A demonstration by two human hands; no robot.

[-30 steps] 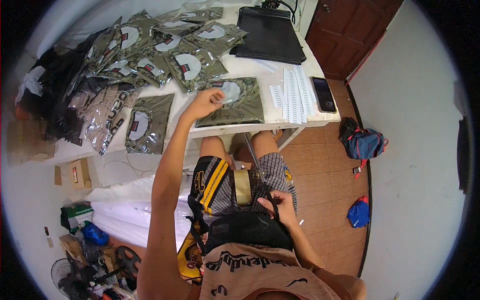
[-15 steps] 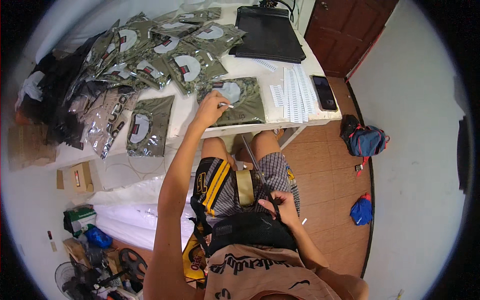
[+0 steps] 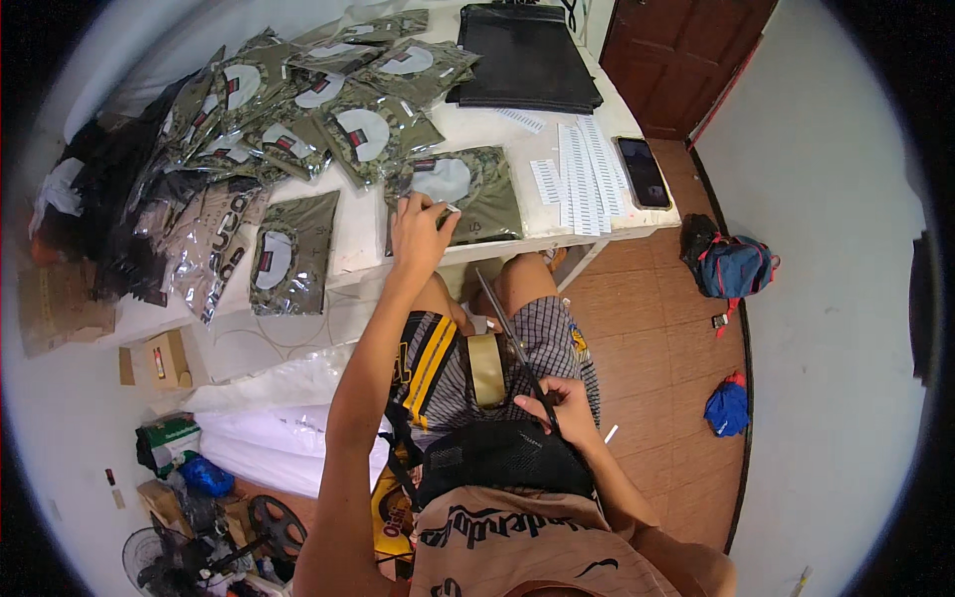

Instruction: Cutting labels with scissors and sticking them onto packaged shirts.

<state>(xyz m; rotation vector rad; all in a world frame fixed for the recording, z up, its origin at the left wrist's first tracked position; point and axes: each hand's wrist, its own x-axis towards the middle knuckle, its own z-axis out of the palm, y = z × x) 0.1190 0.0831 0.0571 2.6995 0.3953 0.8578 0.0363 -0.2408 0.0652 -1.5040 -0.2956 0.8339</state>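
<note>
Your left hand (image 3: pixel 423 235) pinches a small white slip (image 3: pixel 453 209) over the bagged shirt (image 3: pixel 492 194), which lies at the near edge of the tabletop (image 3: pixel 356 227). Your right hand (image 3: pixel 563 406) grips scissors (image 3: pixel 504 318) above your lap. Printed strips (image 3: pixel 572 189) lie right of the shirt.

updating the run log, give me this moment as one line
left hand: at small white slip, over bagged shirt | right hand: holding scissors | table: more bagged shirts, paper strips, phone

Two hands (image 3: pixel 422 237), one scissors (image 3: pixel 516 343), roughly twelve bagged shirts (image 3: pixel 360 134)
</note>
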